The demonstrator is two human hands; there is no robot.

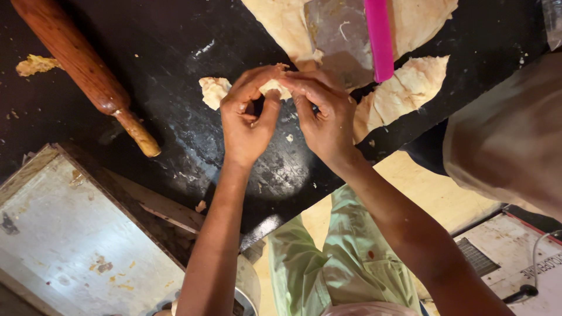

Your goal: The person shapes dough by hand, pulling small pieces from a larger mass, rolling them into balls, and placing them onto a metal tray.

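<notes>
A black table (175,64), dusted and smeared with flour, fills most of the view, and a torn sheet of rolled dough (404,93) is spread across its far side. On that sheet a metal scraper with a pink handle (379,38) is laid, and a wooden rolling pin (82,64) is left well apart at the far left, beside a small yellow scrap of dough (34,64). Just above the table, between sheet and near edge, a small piece of dough (275,88) is held by both hands: the grip of the left hand (249,117) is closed on it with thumb and fingers curled, and that of the right hand (322,111) is pinched on its other side. A further lump of dough (213,90) is seen touching the table just beside the left hand. The portion appears to be in the course of being pinched and shaped; even pressure from both sides would be called for next, judged from the grasp.
</notes>
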